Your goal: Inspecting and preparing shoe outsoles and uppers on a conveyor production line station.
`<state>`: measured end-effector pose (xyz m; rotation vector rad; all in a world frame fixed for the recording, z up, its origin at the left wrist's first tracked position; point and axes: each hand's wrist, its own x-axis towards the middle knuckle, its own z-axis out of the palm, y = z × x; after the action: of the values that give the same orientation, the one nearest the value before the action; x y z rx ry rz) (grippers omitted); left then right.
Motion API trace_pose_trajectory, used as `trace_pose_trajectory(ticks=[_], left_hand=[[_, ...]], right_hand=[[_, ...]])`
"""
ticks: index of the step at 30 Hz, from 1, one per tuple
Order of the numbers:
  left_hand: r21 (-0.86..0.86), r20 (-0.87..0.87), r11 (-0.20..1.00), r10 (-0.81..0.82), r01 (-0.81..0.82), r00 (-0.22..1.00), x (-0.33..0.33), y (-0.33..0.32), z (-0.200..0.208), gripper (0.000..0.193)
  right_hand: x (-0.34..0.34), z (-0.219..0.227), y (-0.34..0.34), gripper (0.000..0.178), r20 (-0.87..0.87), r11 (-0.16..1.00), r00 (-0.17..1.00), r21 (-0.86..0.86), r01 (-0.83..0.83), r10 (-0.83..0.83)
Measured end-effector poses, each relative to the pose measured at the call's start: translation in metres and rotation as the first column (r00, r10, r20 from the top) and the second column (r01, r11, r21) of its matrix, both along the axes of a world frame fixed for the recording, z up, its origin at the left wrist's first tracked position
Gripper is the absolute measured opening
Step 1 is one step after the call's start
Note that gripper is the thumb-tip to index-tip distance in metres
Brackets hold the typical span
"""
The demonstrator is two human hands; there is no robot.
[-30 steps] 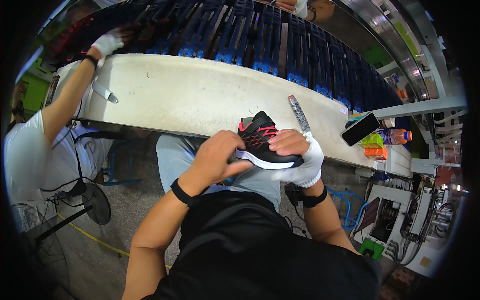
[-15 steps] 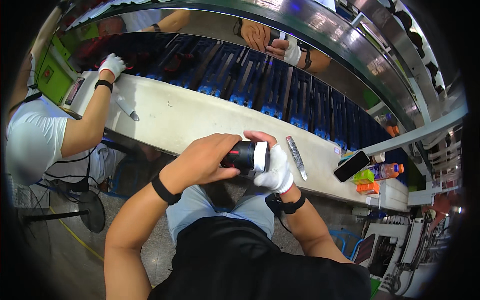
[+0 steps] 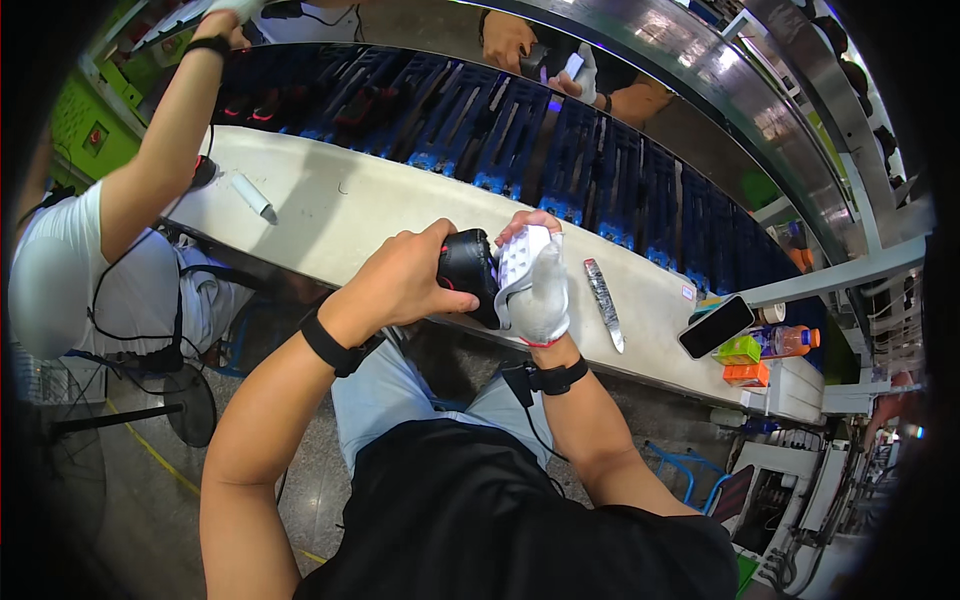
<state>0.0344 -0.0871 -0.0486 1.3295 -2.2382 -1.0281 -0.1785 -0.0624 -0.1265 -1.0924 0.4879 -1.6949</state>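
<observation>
My bare left hand [image 3: 398, 278] grips a black shoe [image 3: 466, 276] with red trim, its fingers over the top and its thumb on the near side. Against the shoe's right side, my right hand [image 3: 543, 300], in a white glove with bare fingertips, holds a white sole [image 3: 516, 254] with raised square bumps facing up. A gap shows between shoe and sole at the top; lower down I cannot tell whether they touch. To the right of my right hand, a knife [image 3: 603, 303] with a wrapped handle lies on the pale bench [image 3: 350, 205].
Blue slatted racks [image 3: 510, 150] run behind the bench, under a shiny metal hood [image 3: 670, 75]. At right lie a phone [image 3: 716, 327], small green and orange boxes [image 3: 745, 374] and a bottle [image 3: 785, 342]. A co-worker [image 3: 150, 170] reaches up at left, near a pale tube-like piece [image 3: 252, 196].
The shoe and sole have moved away from me. The sole has tilted so its bumps show, and its top has parted from the shoe. The co-worker's gloved hand has risen from the racks.
</observation>
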Motion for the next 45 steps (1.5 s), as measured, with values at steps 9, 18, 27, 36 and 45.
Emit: trace_pose_trajectory(ticks=[9,18,27,36,45], left_hand=[[-0.238,0.130,0.952,-0.166,0.193,0.978,-0.039,-0.002,0.020,0.062],[-0.449,0.103,0.824,-0.335,0.345,0.936,-0.073,0.022,0.023,0.052],[-0.076,0.211,0.925,-0.350,0.372,0.913,-0.005,0.051,0.070,0.102],[-0.146,-0.305,0.988,0.004,-0.051,0.952,0.055,0.077,-0.040,0.079],[-0.206,-0.165,0.946,0.219,-0.250,0.962,0.046,0.076,-0.076,0.081]], right_hand=[[-0.024,0.021,0.017,0.059,-0.374,0.994,0.927,0.104,0.045,-0.003],[-0.053,0.045,0.053,0.067,-0.297,0.970,0.954,0.243,0.032,0.043],[-0.052,-0.001,0.102,0.091,-0.842,0.977,0.498,-0.156,0.142,-0.207],[-0.015,-0.027,0.067,0.087,-0.834,0.838,0.124,-0.514,0.184,-0.538],[-0.006,-0.034,0.071,0.085,-0.868,0.904,0.253,-0.399,0.154,-0.427]])
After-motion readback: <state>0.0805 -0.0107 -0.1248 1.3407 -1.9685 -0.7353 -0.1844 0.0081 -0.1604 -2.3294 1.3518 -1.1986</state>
